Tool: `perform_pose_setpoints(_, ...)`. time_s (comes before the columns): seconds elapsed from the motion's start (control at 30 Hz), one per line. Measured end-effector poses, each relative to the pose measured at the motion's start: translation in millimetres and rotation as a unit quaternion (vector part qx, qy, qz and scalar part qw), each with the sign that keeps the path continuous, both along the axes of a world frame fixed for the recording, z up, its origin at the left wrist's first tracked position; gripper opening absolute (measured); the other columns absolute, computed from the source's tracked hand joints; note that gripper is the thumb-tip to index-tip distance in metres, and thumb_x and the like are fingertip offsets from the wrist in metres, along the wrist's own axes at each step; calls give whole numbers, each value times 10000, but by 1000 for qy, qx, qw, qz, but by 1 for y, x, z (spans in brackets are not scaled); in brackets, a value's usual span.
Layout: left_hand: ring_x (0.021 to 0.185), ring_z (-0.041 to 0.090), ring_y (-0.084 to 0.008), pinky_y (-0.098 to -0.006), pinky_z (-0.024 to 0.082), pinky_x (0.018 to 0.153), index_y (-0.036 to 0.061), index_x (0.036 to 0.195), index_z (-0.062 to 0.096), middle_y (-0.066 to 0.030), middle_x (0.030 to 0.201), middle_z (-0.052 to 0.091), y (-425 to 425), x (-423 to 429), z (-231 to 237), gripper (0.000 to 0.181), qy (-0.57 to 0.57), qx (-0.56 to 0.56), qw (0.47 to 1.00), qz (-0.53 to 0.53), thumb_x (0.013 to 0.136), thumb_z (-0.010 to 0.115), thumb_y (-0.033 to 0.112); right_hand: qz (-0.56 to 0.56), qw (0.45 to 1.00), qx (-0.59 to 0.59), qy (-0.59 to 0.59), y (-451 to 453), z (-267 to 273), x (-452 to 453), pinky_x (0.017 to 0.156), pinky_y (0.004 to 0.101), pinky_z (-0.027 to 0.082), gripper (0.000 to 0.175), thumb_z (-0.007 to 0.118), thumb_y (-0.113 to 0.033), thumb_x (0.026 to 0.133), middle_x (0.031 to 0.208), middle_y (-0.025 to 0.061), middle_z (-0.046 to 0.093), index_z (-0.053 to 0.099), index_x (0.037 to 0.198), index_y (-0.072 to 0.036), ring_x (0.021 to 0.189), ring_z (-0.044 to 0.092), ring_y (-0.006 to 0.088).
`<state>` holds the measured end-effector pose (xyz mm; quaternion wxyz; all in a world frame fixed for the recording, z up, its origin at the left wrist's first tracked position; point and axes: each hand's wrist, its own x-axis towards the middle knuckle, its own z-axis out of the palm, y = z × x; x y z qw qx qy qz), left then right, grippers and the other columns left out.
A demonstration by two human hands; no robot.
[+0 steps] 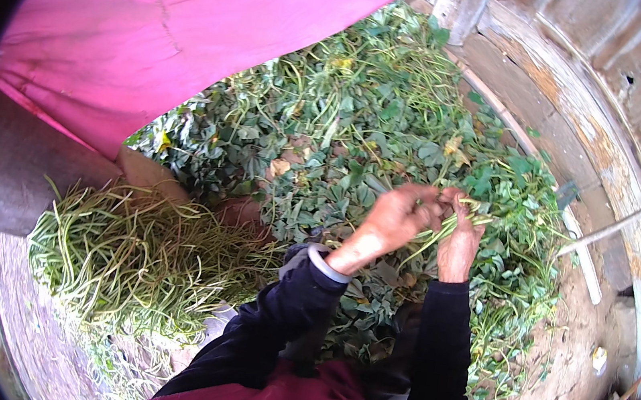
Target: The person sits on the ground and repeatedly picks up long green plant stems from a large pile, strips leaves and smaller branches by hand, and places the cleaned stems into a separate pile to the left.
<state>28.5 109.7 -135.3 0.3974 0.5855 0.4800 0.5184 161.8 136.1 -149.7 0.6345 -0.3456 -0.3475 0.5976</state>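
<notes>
My right hand [461,237] is closed around a small bunch of green leaf stalks [434,236], whose ends stick out on both sides. Close against it, my left hand [400,213] is slightly blurred, its fingertips meeting the right hand's fingers at the stalks; its exact hold is hidden. Beneath both hands spreads a wide heap of leafy green vines [377,140]. To the left lies a thick pile of stripped, leafless stalks [137,255].
A pink cloth [197,32] hangs across the upper left, beside a dark post [34,162]. On the right stand a weathered wooden wall [597,127] and a thin stick [627,222]. Bare soil [564,378] shows at lower right.
</notes>
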Motion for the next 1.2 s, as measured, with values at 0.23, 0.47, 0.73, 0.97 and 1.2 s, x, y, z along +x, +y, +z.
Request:
perform_pose_setpoints(0.23, 700, 589, -179, -304, 473, 652, -9, 1135, 542, -160, 871, 625, -25, 16, -12, 390, 25, -48, 997, -59, 752, 593, 42, -9, 953, 183, -243, -10, 3, -7, 848, 302, 429, 198, 582, -177, 872, 1002, 62, 600, 627, 871, 16, 915, 572, 167)
perform_pose_setpoints(0.47, 838, 580, -354, -397, 457, 696, -23, 1038, 537, -217, 864, 590, -25, -2, -16, 412, 82, -7, 989, -125, 631, 593, 2, 121, 894, 261, -343, -22, 17, -16, 892, 346, 416, 398, 517, -357, 895, 1170, 86, 545, 590, 1049, 2, 1093, 495, 236)
perform_pose_setpoints(0.73, 721, 581, -235, -351, 465, 657, -6, 810, 623, -120, 731, 624, -51, -36, -14, 197, -42, -2, 988, -150, 618, 664, -15, 260, 786, 354, -435, -35, 32, -40, 983, 422, 339, 417, 473, -398, 890, 1204, 68, 535, 630, 1034, -40, 1228, 383, 277)
perform_pose_setpoints(0.97, 600, 539, -151, -299, 427, 535, 2, 757, 575, -50, 656, 587, -95, -79, 10, 41, -60, -70, 995, -34, 740, 596, -28, 358, 821, 298, -331, -49, 31, -63, 970, 380, 373, 626, 572, -496, 814, 1265, 123, 469, 507, 1220, -24, 1186, 447, 267)
perform_pose_setpoints(1.2, 640, 518, -97, -220, 415, 565, 47, 926, 593, -20, 791, 596, -201, -249, 129, 177, -180, 143, 906, 355, 806, 665, 155, 299, 844, 273, -352, -43, 23, -58, 841, 348, 433, 585, 575, -469, 835, 1205, 103, 503, 525, 1201, -16, 1062, 521, 224)
